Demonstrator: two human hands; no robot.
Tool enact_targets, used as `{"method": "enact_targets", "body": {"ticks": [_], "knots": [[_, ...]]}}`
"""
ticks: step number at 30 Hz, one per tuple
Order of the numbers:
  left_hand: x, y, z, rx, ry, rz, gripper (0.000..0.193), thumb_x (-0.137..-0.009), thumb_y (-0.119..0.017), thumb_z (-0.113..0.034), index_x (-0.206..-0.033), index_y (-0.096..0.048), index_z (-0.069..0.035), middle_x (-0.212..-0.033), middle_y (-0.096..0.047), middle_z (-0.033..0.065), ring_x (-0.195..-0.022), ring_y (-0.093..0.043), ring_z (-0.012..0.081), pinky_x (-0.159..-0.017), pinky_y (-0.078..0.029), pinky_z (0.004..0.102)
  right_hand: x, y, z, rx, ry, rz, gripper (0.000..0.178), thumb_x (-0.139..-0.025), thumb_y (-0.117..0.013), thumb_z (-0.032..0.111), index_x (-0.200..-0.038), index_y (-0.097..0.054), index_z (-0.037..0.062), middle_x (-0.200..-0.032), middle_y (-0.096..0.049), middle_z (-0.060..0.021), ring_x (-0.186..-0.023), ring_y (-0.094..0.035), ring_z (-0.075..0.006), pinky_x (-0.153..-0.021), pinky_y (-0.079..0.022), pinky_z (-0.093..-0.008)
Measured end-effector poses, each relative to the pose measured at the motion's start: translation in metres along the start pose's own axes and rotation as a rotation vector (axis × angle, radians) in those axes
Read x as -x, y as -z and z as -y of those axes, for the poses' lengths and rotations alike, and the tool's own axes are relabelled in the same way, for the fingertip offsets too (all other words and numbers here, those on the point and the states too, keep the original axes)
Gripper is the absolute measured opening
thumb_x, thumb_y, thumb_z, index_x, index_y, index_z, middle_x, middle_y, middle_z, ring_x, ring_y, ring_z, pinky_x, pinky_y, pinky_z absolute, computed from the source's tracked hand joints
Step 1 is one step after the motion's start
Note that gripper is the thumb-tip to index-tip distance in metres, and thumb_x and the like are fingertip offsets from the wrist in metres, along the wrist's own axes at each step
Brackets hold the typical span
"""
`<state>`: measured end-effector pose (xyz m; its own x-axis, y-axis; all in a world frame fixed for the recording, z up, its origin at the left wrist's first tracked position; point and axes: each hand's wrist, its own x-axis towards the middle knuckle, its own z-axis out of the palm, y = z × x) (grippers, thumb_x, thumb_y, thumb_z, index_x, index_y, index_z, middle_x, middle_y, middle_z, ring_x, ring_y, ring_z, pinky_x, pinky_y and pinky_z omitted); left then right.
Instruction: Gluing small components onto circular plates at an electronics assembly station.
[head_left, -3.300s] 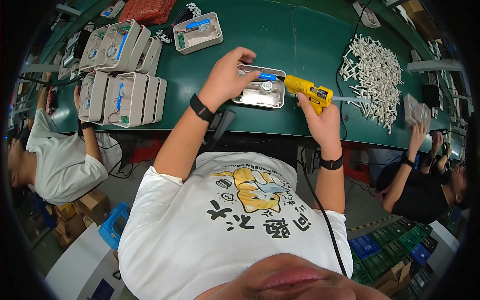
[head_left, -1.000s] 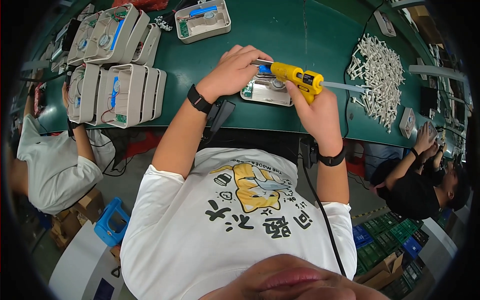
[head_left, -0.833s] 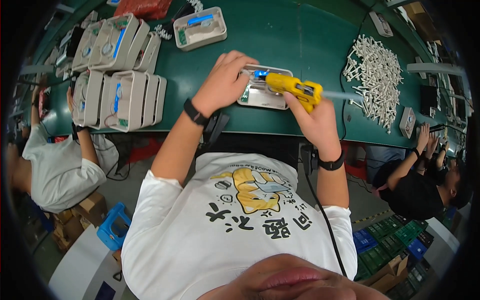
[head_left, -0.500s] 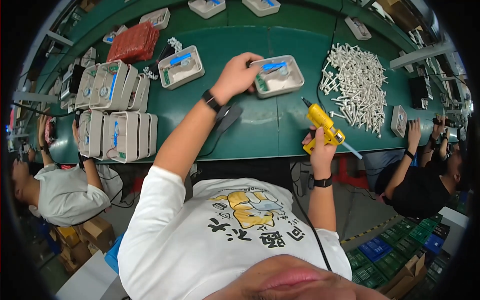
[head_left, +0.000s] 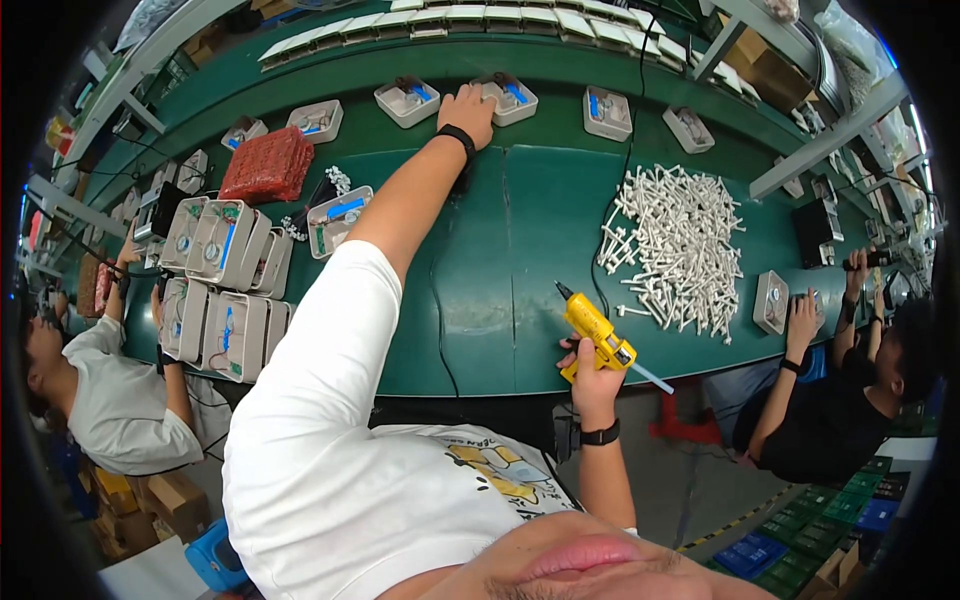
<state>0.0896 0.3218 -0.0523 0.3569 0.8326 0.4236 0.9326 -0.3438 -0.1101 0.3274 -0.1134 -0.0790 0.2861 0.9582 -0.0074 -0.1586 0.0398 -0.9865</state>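
My left arm stretches far across the green table, and my left hand (head_left: 466, 116) is at the left rim of a white plastic box (head_left: 516, 114) on the far ledge. Its fingers curl at the rim and look closed on it; the fingertips are partly hidden. Inside that box are a blue part and dark wiring. Near the front edge, my right hand (head_left: 596, 378) is wrapped round the handle of a yellow hot glue gun (head_left: 592, 322). The gun's nozzle points up and left, and a pale glue stick (head_left: 652, 377) sticks out behind.
White pegs (head_left: 680, 245) lie heaped on the right. Stacked boxes (head_left: 228, 245) and a red wrapped bundle (head_left: 266, 165) stand left. More boxes (head_left: 607, 112) line the ledge. A black cable (head_left: 606, 245) crosses the table. Co-workers sit on both sides.
My left hand has moved from mid-table to the far ledge. The box it held at mid-table is gone from there. My right hand still holds the glue gun; the view has tilted up.
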Motion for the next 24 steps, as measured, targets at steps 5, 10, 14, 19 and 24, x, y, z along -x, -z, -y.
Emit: {"method": "enact_targets", "body": {"ticks": [5, 10, 14, 19, 24], "knots": [[-0.007, 0.017, 0.038, -0.1, -0.083, 0.157, 0.038, -0.091, -0.067, -0.026, -0.128, -0.071, -0.018, -0.134, -0.064, 0.0094, -0.133, -0.055, 0.0276, -0.105, -0.043, 0.0506, 0.001, -0.001, -0.001, -0.102, -0.008, -0.026, 0.028, -0.106, -0.067, 0.01, -0.129, -0.063, -0.0057, -0.11, -0.072, -0.0117, -0.089, -0.075, -0.0204, -0.068, -0.063, -0.0318], [-0.004, 0.021, 0.087, -0.122, -0.001, 0.154, 0.033, -0.091, -0.067, -0.028, -0.122, -0.074, -0.018, -0.132, -0.065, 0.0076, -0.133, -0.055, 0.028, -0.103, -0.045, 0.052, -0.003, 0.0, 0.0, -0.043, -0.018, 0.002, 0.028, -0.108, -0.064, 0.012, -0.131, -0.061, -0.0044, -0.111, -0.071, -0.0128, -0.089, -0.075, -0.0216, -0.067, -0.064, -0.0347], [0.005, 0.042, 0.096, -0.128, 0.03, 0.22, 0.03, -0.092, -0.067, -0.029, -0.119, -0.076, -0.018, -0.132, -0.065, 0.0074, -0.134, -0.055, 0.028, -0.102, -0.046, 0.0531, -0.002, 0.005, -0.005, -0.023, -0.024, -0.007, 0.028, -0.108, -0.063, 0.013, -0.131, -0.06, -0.0039, -0.112, -0.071, -0.0136, -0.088, -0.075, -0.0217, -0.066, -0.065, -0.036], [-0.014, 0.048, 0.137, -0.098, -0.062, 0.324, 0.024, -0.094, -0.065, -0.025, -0.113, -0.077, -0.016, -0.127, -0.069, 0.0072, -0.126, -0.063, 0.0274, -0.098, -0.052, 0.0488, -0.001, 0.003, -0.001, -0.058, -0.044, -0.025, 0.03, -0.106, -0.067, 0.009, -0.132, -0.063, -0.0055, -0.111, -0.072, -0.0124, -0.089, -0.075, -0.0208, -0.068, -0.063, -0.0318], [-0.038, 0.047, 0.148, -0.325, -0.321, 0.441, 0.02, -0.096, -0.062, -0.018, -0.107, -0.079, -0.016, -0.114, -0.077, 0.0071, -0.108, -0.074, 0.0268, -0.089, -0.059, 0.042, -0.001, 0.001, -0.003, -0.012, -0.027, -0.022, 0.028, -0.108, -0.064, 0.014, -0.129, -0.06, -0.004, -0.111, -0.071, -0.0141, -0.087, -0.074, -0.0212, -0.064, -0.065, -0.0362]]}}
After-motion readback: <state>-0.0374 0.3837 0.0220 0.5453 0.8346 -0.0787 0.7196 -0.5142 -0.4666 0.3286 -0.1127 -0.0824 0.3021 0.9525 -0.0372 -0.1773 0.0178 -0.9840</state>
